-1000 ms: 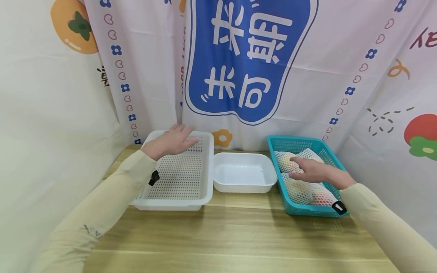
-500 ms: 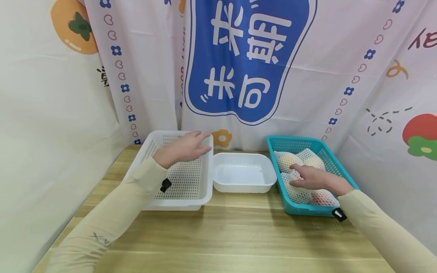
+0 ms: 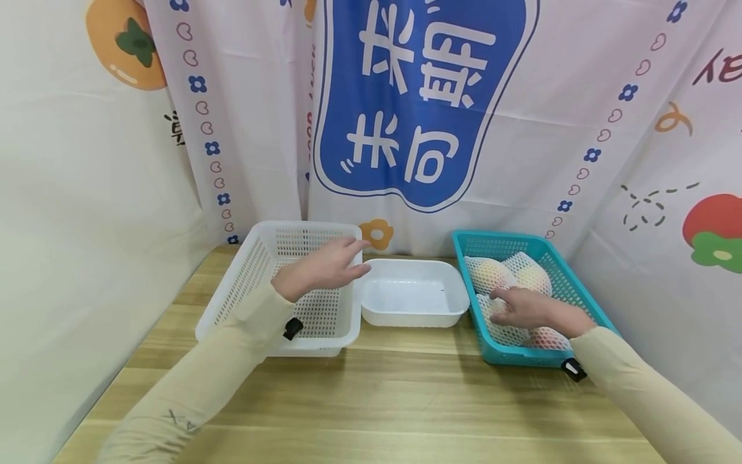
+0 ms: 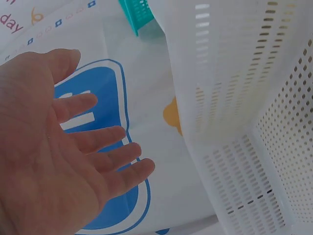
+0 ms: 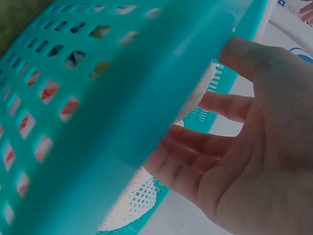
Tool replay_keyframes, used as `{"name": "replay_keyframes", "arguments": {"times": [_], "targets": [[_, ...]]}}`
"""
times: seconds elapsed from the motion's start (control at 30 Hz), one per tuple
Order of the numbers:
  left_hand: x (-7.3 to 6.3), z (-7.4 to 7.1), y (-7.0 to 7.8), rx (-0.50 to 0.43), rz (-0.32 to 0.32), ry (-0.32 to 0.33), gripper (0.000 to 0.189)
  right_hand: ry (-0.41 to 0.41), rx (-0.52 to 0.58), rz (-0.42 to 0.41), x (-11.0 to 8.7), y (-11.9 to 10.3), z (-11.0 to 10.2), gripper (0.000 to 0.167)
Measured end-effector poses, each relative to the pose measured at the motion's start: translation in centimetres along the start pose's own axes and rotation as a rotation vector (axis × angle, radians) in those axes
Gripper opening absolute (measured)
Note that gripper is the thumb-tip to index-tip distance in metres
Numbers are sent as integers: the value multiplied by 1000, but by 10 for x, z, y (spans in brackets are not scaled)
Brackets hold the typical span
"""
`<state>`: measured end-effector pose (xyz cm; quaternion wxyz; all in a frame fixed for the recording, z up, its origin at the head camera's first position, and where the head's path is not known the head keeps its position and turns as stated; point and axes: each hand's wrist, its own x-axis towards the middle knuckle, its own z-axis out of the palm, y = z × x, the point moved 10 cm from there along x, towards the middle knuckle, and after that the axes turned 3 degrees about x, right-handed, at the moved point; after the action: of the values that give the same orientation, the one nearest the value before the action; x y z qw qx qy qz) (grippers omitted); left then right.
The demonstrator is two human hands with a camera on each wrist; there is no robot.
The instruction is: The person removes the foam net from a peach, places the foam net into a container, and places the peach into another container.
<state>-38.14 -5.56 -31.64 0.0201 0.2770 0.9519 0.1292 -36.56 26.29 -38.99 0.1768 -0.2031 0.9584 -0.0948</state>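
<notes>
The left hand (image 3: 324,267) has moved rightward since the earlier frame, from over the middle of the white basket (image 3: 355,309) to above its right rim; the right hand (image 3: 524,308) has barely shifted. The left hand's fingers are spread and relaxed, holding nothing, with the fingertips toward the shallow white tray (image 3: 414,320). The right hand is over the teal basket (image 3: 522,356), its fingers loosely extended and not wrapped around anything; whether the fingertips touch the fruit is hidden.

Inside the teal basket are four pieces of fruit in white foam netting: a yellowish back-left piece (image 3: 488,276), another yellowish back-right piece (image 3: 533,280), a pale front-left piece (image 3: 504,332) partly under the hand, and a reddish front-right piece (image 3: 549,338).

All three containers line the back edge of the wooden table (image 3: 406,399): white basket near the back-left corner, teal basket toward the back right, tray between them.
</notes>
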Motion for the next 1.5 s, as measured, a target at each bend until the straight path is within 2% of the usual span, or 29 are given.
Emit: {"name": "replay_keyframes", "arguments": {"times": [0.2,0.4,0.63,0.83,1.0,1.27,1.4,1.5], "targets": [[-5,12,3,-12,-11,-37,60,-13,-5,36,-1,3,5,60],[-13,16,5,-22,0,-35,61,-23,-34,34,-1,3,11,69],[-20,22,14,-21,3,-47,61,-43,-3,46,-3,2,18,76],[-25,21,30,37,49,-56,60,-51,-24,82,-2,5,23,80],[-31,16,43,42,66,-64,59,-46,-46,98,-2,6,25,75],[-40,16,61,16,121,-53,57,-17,-95,118,-1,4,28,69],[-41,19,65,-10,122,-51,57,0,-111,91,1,2,27,66],[-42,21,67,-35,124,-41,57,11,-100,70,1,2,25,70]]}}
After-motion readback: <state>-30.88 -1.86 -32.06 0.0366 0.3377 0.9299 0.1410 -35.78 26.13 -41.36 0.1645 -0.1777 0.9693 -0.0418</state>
